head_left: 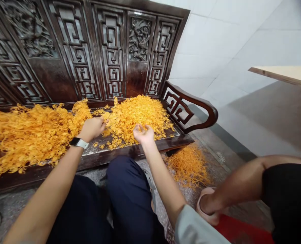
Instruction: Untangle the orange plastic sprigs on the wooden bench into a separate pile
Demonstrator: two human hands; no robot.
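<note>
My left hand (pixel 93 128), with a watch (pixel 78 142) on its wrist, is closed in a pinch over the bench seat. Small yellow-orange plastic pieces show at its fingertips, though their exact shape is hard to make out. Palm up, my right hand (pixel 143 134) rests at the front edge of a heap of loose yellow pieces (pixel 145 112); its fingers are slightly curled and apart, and nothing clear shows in them. Left of my left hand lies a larger tangled pile of yellow plastic pieces (pixel 38 132), spilling over the seat's front edge.
The dark carved wooden bench (pixel 137 79) has a curved armrest (pixel 211 115) at the right. Thin orange strands (pixel 189 166) are heaped on the floor beside it. Another person's leg (pixel 237 183) is at the right, below a wooden board edge (pixel 280 76).
</note>
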